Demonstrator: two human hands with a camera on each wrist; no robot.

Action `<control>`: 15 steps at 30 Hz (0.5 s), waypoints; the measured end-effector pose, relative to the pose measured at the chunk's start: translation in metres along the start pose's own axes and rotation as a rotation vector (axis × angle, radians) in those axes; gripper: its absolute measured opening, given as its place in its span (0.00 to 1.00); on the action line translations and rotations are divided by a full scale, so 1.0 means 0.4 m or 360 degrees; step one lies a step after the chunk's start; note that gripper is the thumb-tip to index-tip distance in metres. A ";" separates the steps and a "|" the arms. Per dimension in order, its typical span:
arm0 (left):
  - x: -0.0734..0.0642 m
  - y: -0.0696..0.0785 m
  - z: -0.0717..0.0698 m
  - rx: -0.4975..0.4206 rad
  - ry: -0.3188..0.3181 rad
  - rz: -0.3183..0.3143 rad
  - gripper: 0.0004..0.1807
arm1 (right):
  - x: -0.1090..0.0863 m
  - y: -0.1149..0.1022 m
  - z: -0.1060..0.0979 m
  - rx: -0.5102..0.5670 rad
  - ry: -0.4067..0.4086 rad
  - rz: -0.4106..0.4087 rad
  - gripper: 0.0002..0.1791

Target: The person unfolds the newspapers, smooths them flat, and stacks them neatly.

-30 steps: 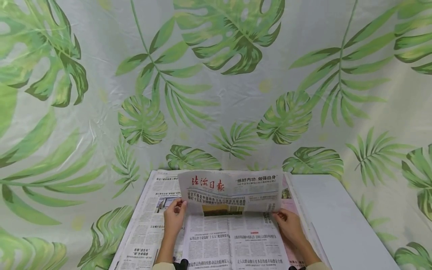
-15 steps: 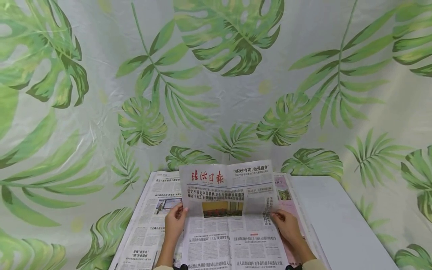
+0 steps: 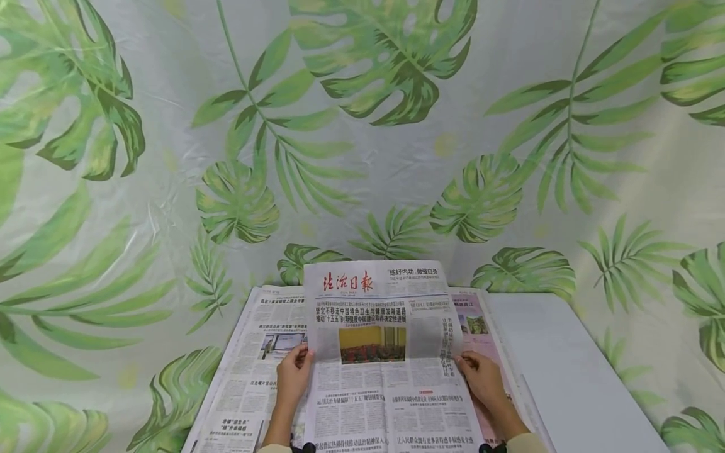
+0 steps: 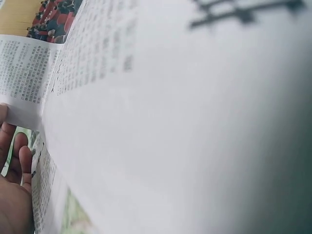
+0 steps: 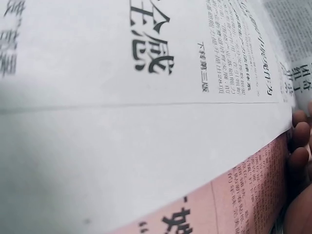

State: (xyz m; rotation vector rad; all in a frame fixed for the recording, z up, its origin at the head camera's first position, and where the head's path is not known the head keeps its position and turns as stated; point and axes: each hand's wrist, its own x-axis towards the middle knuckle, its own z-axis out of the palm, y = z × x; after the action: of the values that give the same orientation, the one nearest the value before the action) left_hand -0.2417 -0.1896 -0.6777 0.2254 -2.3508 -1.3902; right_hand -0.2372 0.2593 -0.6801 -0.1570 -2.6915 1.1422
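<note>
A newspaper [image 3: 368, 377] with a red masthead stands raised in front of me in the head view, its front page facing me and a yellow-and-red photo near the middle. My left hand [image 3: 294, 371] pinches its left edge, about level with a crosswise fold. On the opposite edge, my right hand [image 3: 483, 379] grips at nearly the same height. Close up in the left wrist view, the thumb of the left hand [image 4: 14, 170] lies on the page with the other fingers behind it. At the right border of the right wrist view, curled fingers of the right hand [image 5: 301, 141] meet the paper's edge.
Other newspaper sheets [image 3: 238, 390] lie spread on the table beneath, with a pink page [image 3: 481, 343] showing at the right. The white tabletop [image 3: 572, 371] extends right of them. A leaf-patterned curtain [image 3: 362, 157] hangs behind the table.
The newspaper's top part, earlier bent over toward me, has swung up and back and now stands nearly flat, showing the whole photo. Both hands keep their hold at about the same places.
</note>
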 end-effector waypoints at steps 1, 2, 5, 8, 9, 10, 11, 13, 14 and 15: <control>0.001 0.000 0.001 0.0011 0.0002 -0.0005 0.13 | 0.001 0.001 0.000 -0.0002 -0.0001 0.0008 0.16; 0.002 0.001 0.002 0.0019 0.0001 -0.0012 0.12 | 0.003 0.002 0.001 -0.0004 -0.0004 0.0013 0.16; 0.006 0.004 0.005 0.0045 0.0003 -0.0029 0.12 | 0.007 0.004 0.001 0.0003 -0.0008 0.0031 0.16; 0.009 0.006 0.008 0.0057 -0.0001 -0.0047 0.11 | 0.010 0.006 0.000 0.0015 -0.0005 0.0047 0.16; 0.010 0.006 0.009 0.0062 -0.0002 -0.0052 0.11 | 0.010 0.007 0.000 0.0015 0.0000 0.0050 0.16; 0.010 0.006 0.010 0.0066 -0.0001 -0.0051 0.11 | 0.011 0.010 0.001 0.0013 0.0003 0.0050 0.15; 0.010 0.006 0.010 0.0068 -0.0003 -0.0058 0.11 | 0.011 0.011 0.001 0.0014 0.0003 0.0049 0.15; 0.010 0.005 0.012 0.0076 -0.0007 -0.0074 0.10 | 0.010 0.015 0.002 0.0013 0.0002 0.0047 0.15; 0.010 0.005 0.012 0.0082 -0.0009 -0.0082 0.10 | 0.011 0.017 0.003 0.0017 0.0001 0.0050 0.15; 0.011 0.005 0.012 0.0088 -0.0011 -0.0087 0.10 | 0.011 0.019 0.003 0.0024 -0.0002 0.0052 0.15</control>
State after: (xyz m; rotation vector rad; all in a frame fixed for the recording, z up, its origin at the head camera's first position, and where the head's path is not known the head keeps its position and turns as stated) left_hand -0.2476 -0.1861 -0.6769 0.3031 -2.4077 -1.3542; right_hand -0.2416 0.2645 -0.6858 -0.1988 -2.6903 1.1717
